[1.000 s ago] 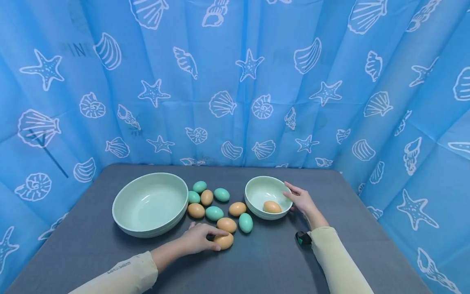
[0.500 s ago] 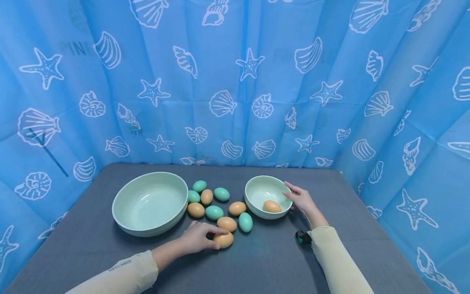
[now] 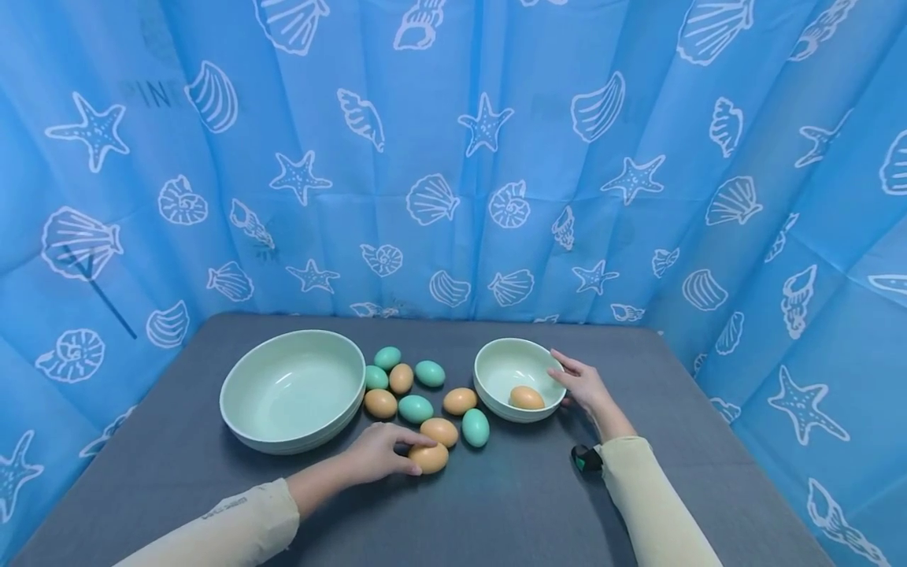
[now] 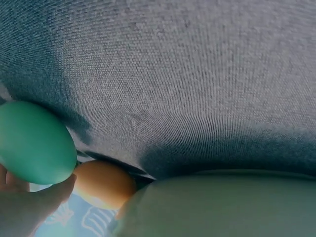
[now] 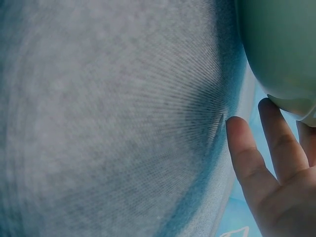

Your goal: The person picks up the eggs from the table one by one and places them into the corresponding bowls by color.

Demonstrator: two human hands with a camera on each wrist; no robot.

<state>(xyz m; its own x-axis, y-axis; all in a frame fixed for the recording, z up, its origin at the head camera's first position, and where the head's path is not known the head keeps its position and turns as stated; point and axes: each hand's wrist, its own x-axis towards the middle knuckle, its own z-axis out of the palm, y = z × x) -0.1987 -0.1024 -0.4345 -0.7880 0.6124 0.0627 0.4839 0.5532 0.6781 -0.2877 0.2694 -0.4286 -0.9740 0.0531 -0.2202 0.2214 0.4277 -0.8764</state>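
Left hand (image 3: 386,451) pinching near orange egg (image 3: 428,457), right hand (image 3: 586,387) on small bowl (image 3: 501,372)

Clock read from near orange egg in head view, 12 = toward curtain

Nearest: left sleeve (image 3: 220,529) at 8, right sleeve (image 3: 655,496) around 4, both pale, on or over grey table (image 3: 524,512); small black object (image 3: 586,458) with green patch at right cuff, 3 o'clock

Left hand at 9, thumb on near side of egg, finger over its top; other fingers mostly hidden, can't tell how they lie. Near orange egg low over the cloth, can't tell if resting on it

Touching or just beside it at 1: second orange egg (image 3: 439,432). At 2: right green egg (image 3: 475,428). Just before 12: middle green egg (image 3: 416,409). At 1, farther, near small bowl: third orange egg (image 3: 460,402). Between 10 and 11, just beside large bowl: left orange egg (image 3: 380,403)

Small bowl at 2, upright, orange egg inside (image 3: 527,398) toward its 5-6 side. Right hand at bowl's 3: one digit laps over rim, others outside; right wrist view has fingers spread, a tip at the bowl's underside

Large bowl (image 3: 283,405) at 10, upright, same pale green

Farther: orange egg (image 3: 401,379) and two green eggs (image 3: 387,357) clustered at 11, another green egg (image 3: 430,373) at 12

Farthest: blue curtain (image 3: 453,157), white shells and starfish
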